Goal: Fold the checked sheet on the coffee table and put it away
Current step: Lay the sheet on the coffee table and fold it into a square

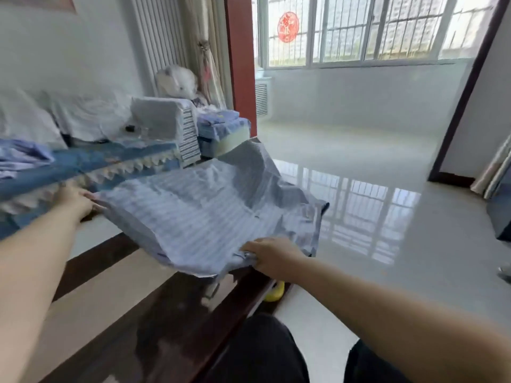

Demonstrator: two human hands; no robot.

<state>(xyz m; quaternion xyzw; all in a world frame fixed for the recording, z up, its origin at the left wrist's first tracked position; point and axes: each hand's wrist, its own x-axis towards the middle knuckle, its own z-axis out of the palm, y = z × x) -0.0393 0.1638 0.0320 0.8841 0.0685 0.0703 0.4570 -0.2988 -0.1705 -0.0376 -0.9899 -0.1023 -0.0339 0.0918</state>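
Observation:
The checked sheet point(204, 214), pale blue and grey, lies partly folded in a thick bundle across the far end of the dark glossy coffee table point(154, 322). Its far corner rides up and hangs over the table's end. My left hand point(76, 201) grips the sheet's left corner, near the sofa. My right hand point(269, 255) pinches the near right edge, where several layers bunch together. The image is blurred by motion.
A sofa point(91, 164) with a blue cover and white cushions runs along the left. More folded blue bedding point(221, 128) is stacked beyond its armrest. A yellow object point(275, 293) sits on the floor by the table. Shiny floor tiles stretch to the right.

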